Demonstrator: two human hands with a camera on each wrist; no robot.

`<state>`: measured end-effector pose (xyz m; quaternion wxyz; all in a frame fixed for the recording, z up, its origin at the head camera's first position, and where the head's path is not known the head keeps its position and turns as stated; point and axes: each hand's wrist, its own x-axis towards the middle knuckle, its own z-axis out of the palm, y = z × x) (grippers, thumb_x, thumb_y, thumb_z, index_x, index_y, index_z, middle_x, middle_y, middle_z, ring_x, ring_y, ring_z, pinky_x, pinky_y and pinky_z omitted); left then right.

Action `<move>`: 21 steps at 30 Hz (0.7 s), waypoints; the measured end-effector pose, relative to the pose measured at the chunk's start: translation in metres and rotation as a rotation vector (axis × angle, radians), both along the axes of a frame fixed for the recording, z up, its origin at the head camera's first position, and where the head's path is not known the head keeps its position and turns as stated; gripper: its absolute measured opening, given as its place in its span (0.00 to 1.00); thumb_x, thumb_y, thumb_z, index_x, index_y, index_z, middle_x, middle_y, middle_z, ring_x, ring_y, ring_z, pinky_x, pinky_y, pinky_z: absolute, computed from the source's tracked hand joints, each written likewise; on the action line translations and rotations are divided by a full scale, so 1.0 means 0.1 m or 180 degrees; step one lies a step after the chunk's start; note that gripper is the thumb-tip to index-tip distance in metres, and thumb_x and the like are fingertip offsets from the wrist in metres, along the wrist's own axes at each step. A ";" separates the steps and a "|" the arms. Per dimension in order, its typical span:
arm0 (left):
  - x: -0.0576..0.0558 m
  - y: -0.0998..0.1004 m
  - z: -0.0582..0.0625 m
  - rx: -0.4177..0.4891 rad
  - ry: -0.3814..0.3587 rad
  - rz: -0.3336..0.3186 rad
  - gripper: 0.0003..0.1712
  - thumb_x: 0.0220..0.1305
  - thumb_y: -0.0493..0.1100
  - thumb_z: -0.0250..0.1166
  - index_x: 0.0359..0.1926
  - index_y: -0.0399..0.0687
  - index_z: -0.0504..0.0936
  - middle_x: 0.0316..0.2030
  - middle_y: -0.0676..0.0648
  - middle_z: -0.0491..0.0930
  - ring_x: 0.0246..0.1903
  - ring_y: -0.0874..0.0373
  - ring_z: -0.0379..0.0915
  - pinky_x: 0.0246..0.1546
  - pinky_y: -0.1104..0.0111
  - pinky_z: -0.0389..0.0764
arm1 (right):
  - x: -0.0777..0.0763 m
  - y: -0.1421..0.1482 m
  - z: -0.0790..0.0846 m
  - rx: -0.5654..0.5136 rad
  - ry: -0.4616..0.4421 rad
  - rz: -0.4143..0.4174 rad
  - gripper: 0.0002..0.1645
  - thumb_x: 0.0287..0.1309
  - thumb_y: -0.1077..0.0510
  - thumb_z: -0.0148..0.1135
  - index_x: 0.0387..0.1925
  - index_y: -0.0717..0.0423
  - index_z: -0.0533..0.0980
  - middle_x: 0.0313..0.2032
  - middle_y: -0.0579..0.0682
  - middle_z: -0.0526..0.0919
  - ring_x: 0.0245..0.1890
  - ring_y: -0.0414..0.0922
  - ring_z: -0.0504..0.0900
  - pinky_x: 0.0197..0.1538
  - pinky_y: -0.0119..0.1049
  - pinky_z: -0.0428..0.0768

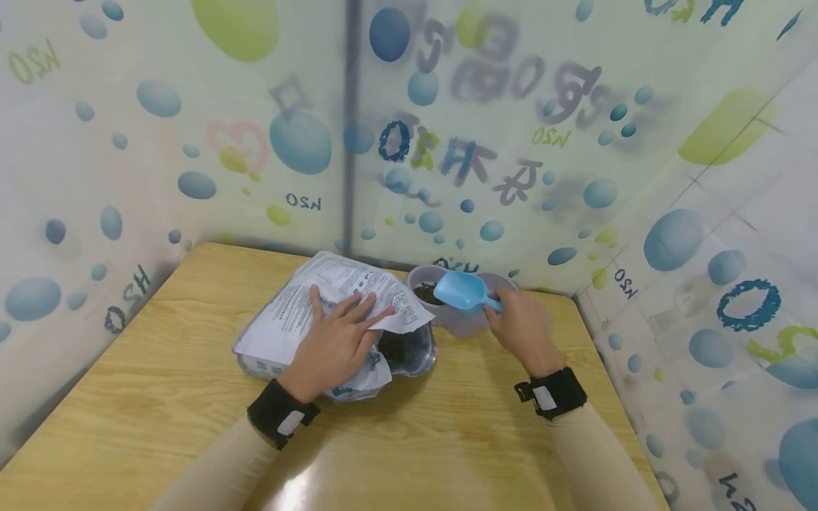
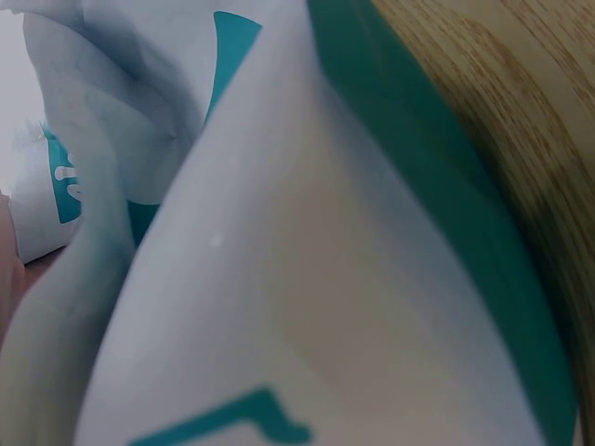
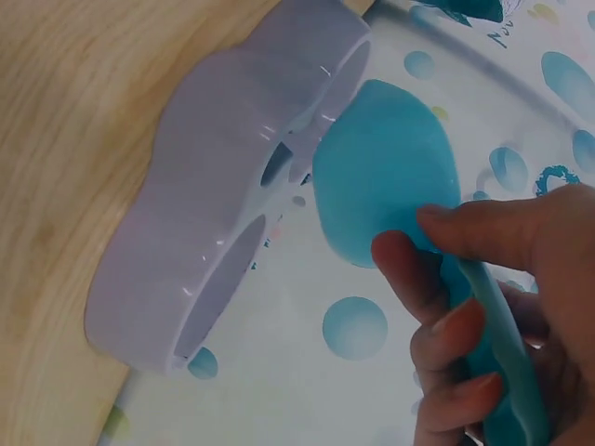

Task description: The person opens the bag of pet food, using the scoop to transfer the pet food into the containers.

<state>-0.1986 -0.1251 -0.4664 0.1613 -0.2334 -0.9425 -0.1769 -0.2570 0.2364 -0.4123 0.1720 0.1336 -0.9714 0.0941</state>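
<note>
My left hand (image 1: pixel 335 344) rests on a white printed bag (image 1: pixel 275 333) with its fingers spread, near the bag's torn opening. Dark, loose contents (image 1: pixel 393 348) show in that opening, beside a clear plastic edge. Up close, the left wrist view shows the bag's white and teal surface (image 2: pixel 307 232); the fingers are mostly hidden there. My right hand (image 1: pixel 525 330) grips a light blue scoop (image 1: pixel 463 289) by its handle, above a pale purple double bowl (image 1: pixel 463 323). Dark bits (image 1: pixel 428 292) lie in the bowl's left compartment. No contents are visible in the scoop.
A light wooden table (image 1: pixel 409 440) carries the bag and the bowl. White sheeting (image 1: pixel 409 191) with blue and green dots rises behind the table and along its sides. The bowl stands close to the table's far edge, right of the bag.
</note>
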 end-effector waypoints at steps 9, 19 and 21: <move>0.00 0.00 0.01 -0.0005 -0.0017 0.0021 0.29 0.95 0.55 0.46 0.86 0.68 0.78 0.86 0.42 0.74 0.88 0.36 0.69 0.83 0.11 0.30 | 0.18 0.02 -0.08 -0.0203 -0.0154 -0.0035 0.18 0.80 0.51 0.76 0.56 0.62 0.87 0.32 0.54 0.88 0.24 0.46 0.79 0.25 0.37 0.73; 0.02 0.01 0.04 -0.0040 -0.0047 0.0046 0.29 0.94 0.55 0.48 0.86 0.67 0.79 0.85 0.41 0.75 0.87 0.35 0.70 0.83 0.11 0.31 | 0.35 0.09 -0.14 -0.0362 -0.0335 0.0025 0.17 0.81 0.51 0.74 0.56 0.60 0.82 0.30 0.52 0.83 0.25 0.45 0.76 0.26 0.38 0.68; 0.02 0.01 0.04 -0.0039 -0.0048 0.0047 0.29 0.94 0.55 0.49 0.86 0.68 0.79 0.85 0.41 0.75 0.87 0.35 0.70 0.83 0.11 0.31 | 0.38 0.12 -0.15 -0.0398 -0.0361 0.0049 0.18 0.81 0.52 0.74 0.56 0.61 0.82 0.30 0.51 0.83 0.25 0.45 0.75 0.26 0.38 0.68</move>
